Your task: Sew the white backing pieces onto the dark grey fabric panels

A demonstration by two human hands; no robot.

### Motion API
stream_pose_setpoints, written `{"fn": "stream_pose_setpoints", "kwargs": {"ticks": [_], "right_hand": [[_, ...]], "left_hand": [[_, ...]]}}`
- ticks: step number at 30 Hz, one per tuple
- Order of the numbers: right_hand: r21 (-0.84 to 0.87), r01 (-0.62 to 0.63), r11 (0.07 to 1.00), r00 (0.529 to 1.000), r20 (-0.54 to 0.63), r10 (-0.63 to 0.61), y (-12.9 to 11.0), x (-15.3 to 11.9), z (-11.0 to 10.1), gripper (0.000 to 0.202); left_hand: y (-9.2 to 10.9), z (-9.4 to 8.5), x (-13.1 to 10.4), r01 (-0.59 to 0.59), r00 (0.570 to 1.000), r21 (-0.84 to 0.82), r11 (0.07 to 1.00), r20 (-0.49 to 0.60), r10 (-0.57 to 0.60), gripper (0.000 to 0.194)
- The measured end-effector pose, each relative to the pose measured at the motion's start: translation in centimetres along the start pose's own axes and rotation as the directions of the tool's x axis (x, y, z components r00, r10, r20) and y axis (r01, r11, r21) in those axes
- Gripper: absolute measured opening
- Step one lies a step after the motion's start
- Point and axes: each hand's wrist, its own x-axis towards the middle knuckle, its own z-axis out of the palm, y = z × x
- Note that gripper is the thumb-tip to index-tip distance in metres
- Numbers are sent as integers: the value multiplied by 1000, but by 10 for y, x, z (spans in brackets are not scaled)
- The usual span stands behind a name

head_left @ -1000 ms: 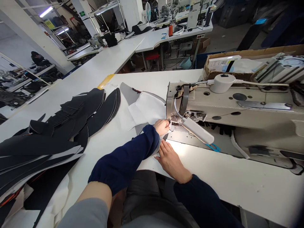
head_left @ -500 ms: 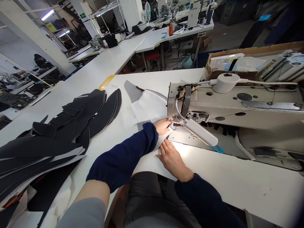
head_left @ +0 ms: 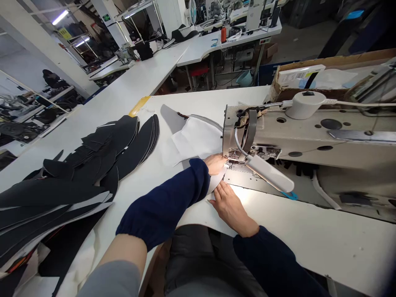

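Observation:
A sewing machine (head_left: 297,136) stands on the right of the white table, its small lamp (head_left: 270,173) lighting the needle area. My left hand (head_left: 215,164) is right beside the needle, its fingers closed on the edge of a light grey fabric piece (head_left: 216,181); the fingertips are partly hidden by the machine head. My right hand (head_left: 230,208) lies nearer to me, palm down, with extended fingertips resting on that piece's near edge. White cloth (head_left: 199,138) and a grey curved panel with a dark edge (head_left: 170,117) spread out beyond my left hand.
Stacks of dark curved fabric pieces (head_left: 102,152) cover the table's left side. Yellow tape (head_left: 139,106) marks the far edge. Behind the machine sits a cardboard box (head_left: 343,62) with packets. A blue plastic loop (head_left: 291,195) lies under the lamp.
The view has shifted slightly, so machine and hands appear a little farther right. Both hands keep nearly the same places at the needle and the fabric edge.

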Motion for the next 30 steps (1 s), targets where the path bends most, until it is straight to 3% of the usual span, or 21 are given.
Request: {"fn": "stream_pose_setpoints", "kwargs": {"ticks": [6, 9, 16, 30], "right_hand": [[-20, -25, 999, 999, -46, 24, 5, -1, 1, 51], [-13, -28, 1000, 998, -49, 27, 6, -1, 1, 52], [-11, -60, 998, 996, -71, 59, 5, -1, -1, 51], [-1, -15, 1000, 991, -135, 14, 7, 0, 0, 41]], "left_hand": [[4, -2, -9, 95, 989, -122, 988, -105, -108, 35], [5, -2, -13, 127, 984, -148, 981, -102, -143, 42], [-3, -5, -5, 99, 995, -124, 987, -3, -100, 36], [-2, 0, -3, 95, 991, -147, 985, -82, -108, 39]]}}
